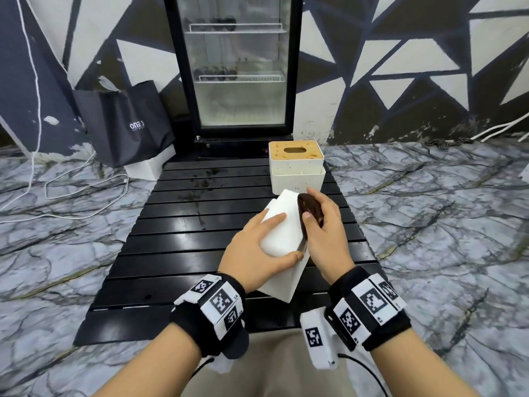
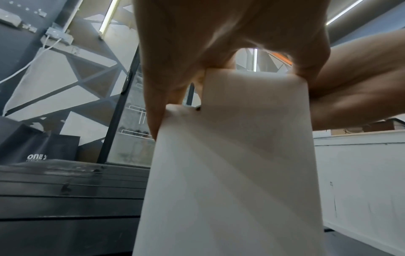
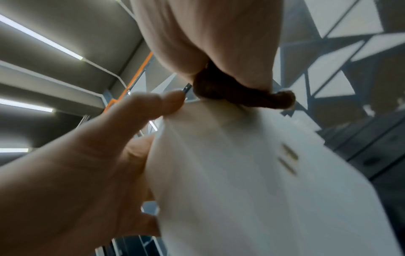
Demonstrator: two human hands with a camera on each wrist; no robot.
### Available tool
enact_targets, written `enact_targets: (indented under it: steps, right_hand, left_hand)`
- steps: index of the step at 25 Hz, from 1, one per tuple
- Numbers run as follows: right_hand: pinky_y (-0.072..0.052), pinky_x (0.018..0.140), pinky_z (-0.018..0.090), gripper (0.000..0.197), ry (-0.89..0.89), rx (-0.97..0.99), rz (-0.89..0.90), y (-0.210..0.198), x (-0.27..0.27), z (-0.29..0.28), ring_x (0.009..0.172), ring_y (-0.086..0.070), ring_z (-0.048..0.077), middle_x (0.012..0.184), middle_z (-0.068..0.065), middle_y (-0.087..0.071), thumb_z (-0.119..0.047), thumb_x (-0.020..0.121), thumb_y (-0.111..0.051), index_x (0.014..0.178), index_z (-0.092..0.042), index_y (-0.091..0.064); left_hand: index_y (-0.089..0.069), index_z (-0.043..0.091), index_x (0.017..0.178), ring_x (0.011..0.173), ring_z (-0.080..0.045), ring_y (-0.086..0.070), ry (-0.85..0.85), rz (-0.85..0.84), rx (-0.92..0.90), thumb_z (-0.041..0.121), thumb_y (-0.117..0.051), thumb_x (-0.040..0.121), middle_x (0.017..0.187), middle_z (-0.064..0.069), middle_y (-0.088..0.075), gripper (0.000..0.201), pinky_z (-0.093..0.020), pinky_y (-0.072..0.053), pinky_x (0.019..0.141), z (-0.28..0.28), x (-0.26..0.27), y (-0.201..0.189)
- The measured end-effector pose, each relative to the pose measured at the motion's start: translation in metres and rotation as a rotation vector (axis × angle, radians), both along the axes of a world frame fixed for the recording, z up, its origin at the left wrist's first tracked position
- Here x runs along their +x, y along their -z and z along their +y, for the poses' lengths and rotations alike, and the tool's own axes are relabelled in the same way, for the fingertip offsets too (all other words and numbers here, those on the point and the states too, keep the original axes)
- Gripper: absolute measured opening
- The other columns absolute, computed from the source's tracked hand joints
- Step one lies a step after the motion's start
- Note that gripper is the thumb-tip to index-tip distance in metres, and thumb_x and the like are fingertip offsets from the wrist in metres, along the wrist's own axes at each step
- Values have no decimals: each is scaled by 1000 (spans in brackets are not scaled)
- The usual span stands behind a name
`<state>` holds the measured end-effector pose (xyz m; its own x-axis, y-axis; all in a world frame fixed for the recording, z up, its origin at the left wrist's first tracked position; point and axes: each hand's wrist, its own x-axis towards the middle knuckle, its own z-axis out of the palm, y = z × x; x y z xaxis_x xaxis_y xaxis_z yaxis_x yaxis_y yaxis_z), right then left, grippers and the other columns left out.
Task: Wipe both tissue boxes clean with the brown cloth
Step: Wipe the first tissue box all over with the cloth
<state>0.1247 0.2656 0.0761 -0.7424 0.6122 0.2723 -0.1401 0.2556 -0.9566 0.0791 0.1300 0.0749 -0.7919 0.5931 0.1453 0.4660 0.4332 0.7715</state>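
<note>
Near tissue box: the plain white tissue box (image 1: 282,224) is tilted on the black slatted worktop (image 1: 183,247), just in front of the speckled tissue box (image 1: 296,167), which serves as landmark here.
Speckled tissue box: upright at the far end of the worktop, tan lid with an oval slot and spotted with marks; nothing touches it.
Left hand: the left hand (image 1: 257,250) wraps the white box from its left side, fingers laid over the upper face and thumb hooked on the near edge.
Right hand: the right hand (image 1: 323,233) pinches the bunched brown cloth (image 1: 309,210) and presses it against the white box's right face, close to the top corner.
Handling, white box: looks like a stiff, smooth plastic shell, probably light and a bit slippery; a grip spanning two opposite faces should steady it best while the cloth rubs.
Handling, cloth: soft and wadded, so it likely needs firm pressure to reach flat areas and edges.
Hidden: the white box's underside and opening cannot be seen, and the right wrist view is blurred, so any dirt left on it is hard to judge.
Progress: probably mid-wipe on the first box; the speckled one seems not yet cleaned.
</note>
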Motion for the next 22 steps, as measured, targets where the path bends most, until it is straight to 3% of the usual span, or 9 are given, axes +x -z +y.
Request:
enact_targets:
  steps: [4,9,11,13,17,20,22]
  right_hand:
    - [-36,103,34,43,3,327,-112,-5,6,17,118,-43,20,127,-2,-48,-4,86,-52,124,-24,-50]
    - [-27,99,18,36,-130,594,-142,-6,5,8,119,-40,16,124,-1,-51,-9,84,-57,118,-19,-57]
    - [-29,100,22,33,-227,695,-157,-4,5,4,118,-41,15,121,-2,-53,-13,86,-56,118,-22,-57]
    - [-32,101,26,32,-298,720,-171,-5,4,7,117,-42,15,119,-3,-54,-14,87,-54,118,-24,-56]
    - [-30,101,28,32,-236,692,-218,-9,-4,16,118,-40,18,122,-2,-53,-16,89,-53,120,-22,-56]
    - [-33,101,29,34,-312,752,-174,-5,-1,7,116,-42,16,117,-4,-55,-22,87,-48,119,-23,-55]
    - [-32,99,26,36,-360,763,-175,-5,1,9,115,-42,13,117,-7,-54,-26,86,-45,120,-25,-54]
  left_hand:
    - [-17,41,145,130,-5,-38,-9,9,-43,52,-77,63,146,19,-36,102,-20,-33,99,1,4,0]
    - [-29,40,140,117,-6,-50,-53,-31,-37,60,-75,56,130,18,-51,98,-23,-44,93,2,3,3]
    - [-37,46,130,106,0,-56,-45,-29,16,53,-75,58,117,20,-59,81,-20,-47,86,1,3,4]
    - [-40,48,124,102,3,-56,-39,-20,35,51,-76,58,112,22,-60,75,-17,-47,83,0,3,4]
    - [-32,43,136,112,-2,-51,-58,-7,-18,67,-69,49,125,19,-54,97,-23,-45,92,0,2,6]
    - [-40,57,114,99,6,-55,-39,-6,49,49,-76,58,107,27,-60,67,-15,-45,81,-1,3,2]
    - [-41,56,112,99,6,-55,-33,8,57,47,-76,58,105,28,-60,65,-14,-45,80,-2,3,1]
